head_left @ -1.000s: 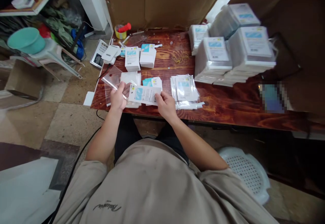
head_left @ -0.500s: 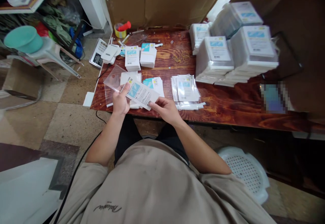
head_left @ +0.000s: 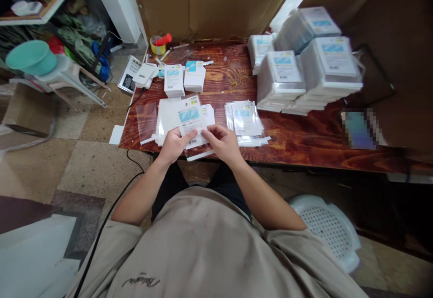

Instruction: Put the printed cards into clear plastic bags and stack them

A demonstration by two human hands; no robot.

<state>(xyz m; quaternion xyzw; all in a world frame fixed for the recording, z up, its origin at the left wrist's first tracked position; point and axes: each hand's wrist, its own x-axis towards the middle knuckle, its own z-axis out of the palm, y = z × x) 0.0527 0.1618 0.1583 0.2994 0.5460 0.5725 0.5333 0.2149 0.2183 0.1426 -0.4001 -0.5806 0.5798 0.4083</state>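
My left hand (head_left: 174, 145) and my right hand (head_left: 221, 142) both grip a white card with a blue panel inside a clear plastic sleeve (head_left: 190, 122), held upright over the front edge of the wooden table (head_left: 304, 135). Both hands' fingers are closed on its lower part, and the sleeve's flap hangs below. Under and behind it lie a pile of white cards (head_left: 169, 113) and empty clear sleeves (head_left: 146, 122). A pile of sleeved cards (head_left: 245, 120) lies just right of my right hand.
Two small card stacks (head_left: 184, 78) stand further back. Tall bundles of packed cards (head_left: 304, 70) fill the back right. A tape roll (head_left: 157, 43), a small scale (head_left: 128, 79) and a white device (head_left: 146, 72) sit at the left edge. A white stool (head_left: 329, 230) stands at my right.
The card was held tilted beside a clear sleeve in my left hand; now it sits in the sleeve, upright, with both hands drawn together at its lower edge.
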